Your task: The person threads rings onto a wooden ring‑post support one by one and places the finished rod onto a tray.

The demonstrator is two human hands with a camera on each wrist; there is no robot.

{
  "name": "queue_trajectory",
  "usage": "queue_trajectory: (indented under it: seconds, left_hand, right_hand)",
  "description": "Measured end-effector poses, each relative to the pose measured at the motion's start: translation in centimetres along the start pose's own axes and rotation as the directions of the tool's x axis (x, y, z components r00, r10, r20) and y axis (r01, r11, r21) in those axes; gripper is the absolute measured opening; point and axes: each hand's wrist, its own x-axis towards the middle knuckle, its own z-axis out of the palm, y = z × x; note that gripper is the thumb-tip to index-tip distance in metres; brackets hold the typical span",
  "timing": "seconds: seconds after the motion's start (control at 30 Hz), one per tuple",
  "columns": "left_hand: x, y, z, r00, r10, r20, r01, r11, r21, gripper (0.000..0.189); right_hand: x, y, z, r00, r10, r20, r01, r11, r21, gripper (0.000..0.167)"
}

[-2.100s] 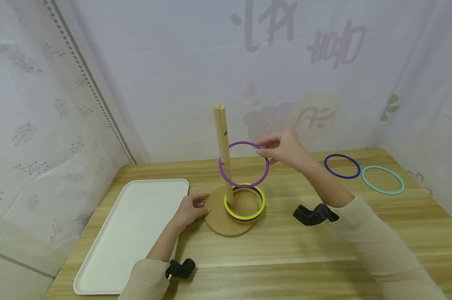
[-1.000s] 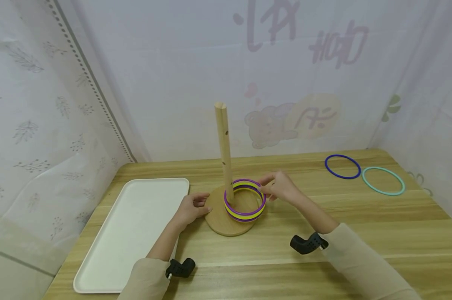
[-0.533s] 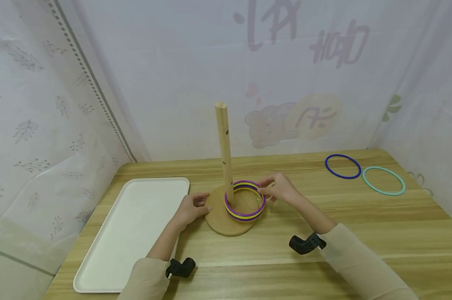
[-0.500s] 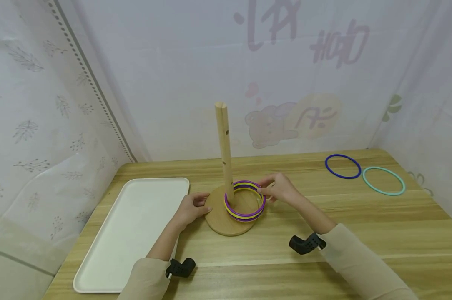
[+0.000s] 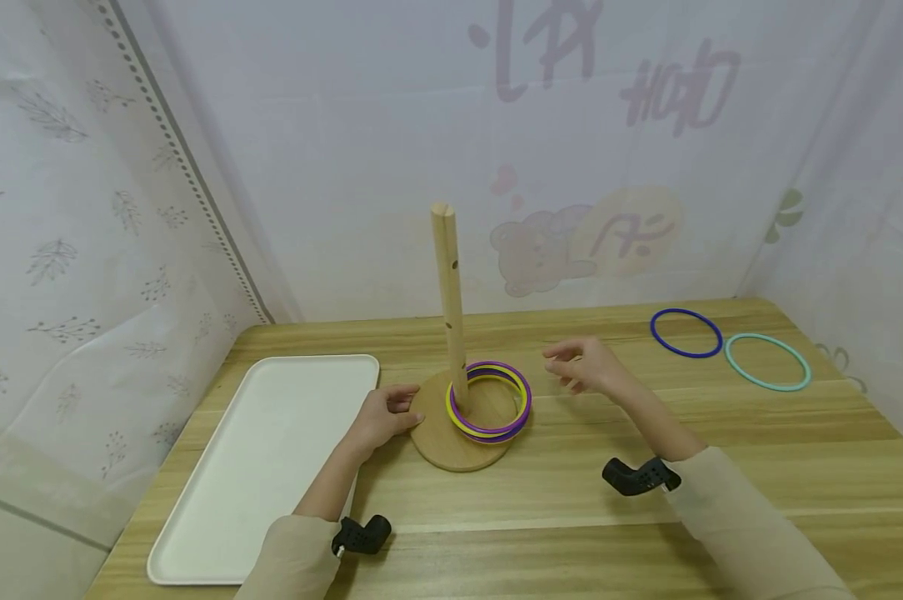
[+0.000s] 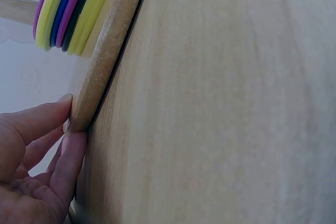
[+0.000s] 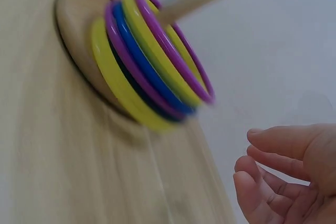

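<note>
A wooden post point(image 5: 451, 308) stands upright on a round wooden base point(image 5: 432, 442) in the middle of the table. Several rings are stacked around the post, a purple ring point(image 7: 165, 45) uppermost, a yellow ring point(image 7: 152, 53) under it and a blue ring point(image 7: 139, 59) lower down. My left hand point(image 5: 380, 421) grips the base's left rim between thumb and fingers. To the right of the stack, my right hand point(image 5: 590, 367) is off the rings, its fingers loosely bent and holding nothing.
A white tray point(image 5: 271, 467) lies at the left. On the far right of the table lie a dark blue ring point(image 5: 685, 356) and a mint green ring point(image 5: 780, 388), side by side. A patterned curtain point(image 5: 346, 167) hangs behind the table.
My right hand lowered the purple ring along the post onto the stack, let go and drew back to the right. The top rings shifted slightly. My left hand stayed on the base.
</note>
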Motion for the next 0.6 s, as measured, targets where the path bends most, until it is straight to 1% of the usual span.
queue_trajectory:
  seconds: [0.1,0.2,0.33,0.43,0.47,0.6]
  left_hand:
    - [0.0,0.0,0.0,1.000,-0.006,-0.005,0.006,1.000,0.007,0.046]
    - [0.0,0.0,0.0,1.000,-0.009,-0.009,0.009,1.000,0.016,0.046]
    - [0.0,0.0,0.0,1.000,-0.009,-0.005,0.009,1.000,0.022,0.047]
    - [0.0,0.0,0.0,1.000,0.000,-0.001,0.000,1.000,0.025,0.048]
    - [0.0,0.0,0.0,1.000,0.001,0.000,-0.001,1.000,0.025,0.048]
    - [0.0,0.1,0.0,1.000,-0.005,-0.001,0.005,0.999,0.037,0.046]
  right_hand:
    - [-0.5,1.2,-2.3,0.999,0.026,-0.022,-0.026,1.000,-0.004,0.039]
    - [-1.1,2.6,-4.9,0.997,0.041,-0.065,-0.042,0.999,-0.008,0.041]
    - [-2.1,5.2,-8.7,0.986,0.051,-0.156,-0.052,0.999,-0.001,0.043]
    - [-3.1,7.4,-11.6,0.975,0.041,-0.217,-0.041,0.999,0.005,0.045]
    - [-3.5,8.1,-12.6,0.972,0.041,-0.232,-0.041,0.999,0.005,0.044]
    - [-5.5,10.7,-16.3,0.944,0.045,-0.328,-0.068,0.996,-0.059,0.029]
